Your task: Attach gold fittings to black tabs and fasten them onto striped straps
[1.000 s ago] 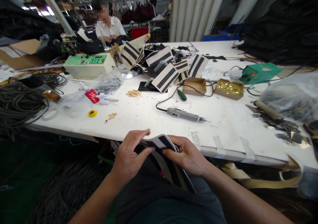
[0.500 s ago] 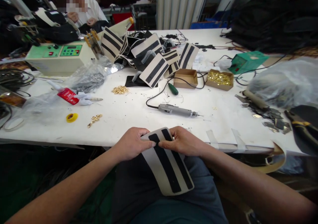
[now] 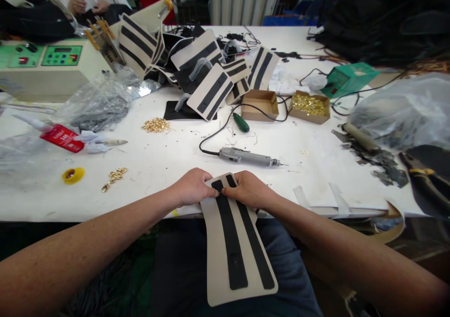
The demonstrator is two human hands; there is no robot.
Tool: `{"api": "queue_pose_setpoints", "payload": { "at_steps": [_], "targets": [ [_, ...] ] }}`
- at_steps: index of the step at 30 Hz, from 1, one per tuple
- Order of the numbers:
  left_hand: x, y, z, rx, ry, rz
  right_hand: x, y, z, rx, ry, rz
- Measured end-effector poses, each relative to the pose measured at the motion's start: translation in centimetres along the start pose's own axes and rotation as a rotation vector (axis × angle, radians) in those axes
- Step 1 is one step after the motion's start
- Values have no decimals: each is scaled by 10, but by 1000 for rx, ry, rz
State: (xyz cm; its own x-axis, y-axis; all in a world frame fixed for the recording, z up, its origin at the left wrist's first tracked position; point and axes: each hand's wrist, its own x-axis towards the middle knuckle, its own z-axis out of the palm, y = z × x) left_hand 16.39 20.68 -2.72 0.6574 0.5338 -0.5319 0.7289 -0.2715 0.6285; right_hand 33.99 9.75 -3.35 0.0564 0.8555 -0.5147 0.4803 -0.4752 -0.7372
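Observation:
A beige panel point(image 3: 220, 260) with two black strips slants from the table's front edge down over my lap. My left hand point(image 3: 197, 187) grips its far left corner, thumb pressed on top and fingers hidden underneath. On the far right side my right hand point(image 3: 248, 189) holds the same panel, its thumb tip close to the left one on a black strip. Just beyond the hands, a grey electric screwdriver point(image 3: 248, 157) lies on the white table point(image 3: 168, 164), its bit pointing right. A small pile of gold clasps point(image 3: 114, 177) lies to the left.
Similar striped panels point(image 3: 211, 92) are heaped at the back. A green-handled tool point(image 3: 241, 123), a cardboard box point(image 3: 259, 103) and a box of gold parts point(image 3: 310, 107) stand mid-table. Left are a red glue bottle point(image 3: 62, 138), yellow tape point(image 3: 73, 175) and a machine point(image 3: 45, 68). A person point(image 3: 93, 0) sits behind.
The panel has swung to a steeper, more lengthwise angle, and its near end shows longer over my lap. Both hands still grip its far end. The camera view has shifted.

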Motion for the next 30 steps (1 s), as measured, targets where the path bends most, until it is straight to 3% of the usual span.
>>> {"api": "queue_pose_setpoints", "payload": {
  "at_steps": [9,12,16,18,20,27,30],
  "targets": [
    [8,4,4,86,8,12,2,-9,0,-135,46,26],
    [3,2,8,105,62,41,3,-9,0,-113,36,52],
    [-12,-8,23,161,296,131,5,-8,0,-109,31,65],
    [-18,-16,36,234,494,335,4,-8,-1,-117,37,80],
    [-21,-25,50,272,605,461,1,-9,-2,-118,38,91],
    [-10,-55,81,209,842,659,-12,-17,-6,-159,98,116],
    [-6,-61,84,225,832,690,-12,-15,-7,-196,96,89]
  ]
}}
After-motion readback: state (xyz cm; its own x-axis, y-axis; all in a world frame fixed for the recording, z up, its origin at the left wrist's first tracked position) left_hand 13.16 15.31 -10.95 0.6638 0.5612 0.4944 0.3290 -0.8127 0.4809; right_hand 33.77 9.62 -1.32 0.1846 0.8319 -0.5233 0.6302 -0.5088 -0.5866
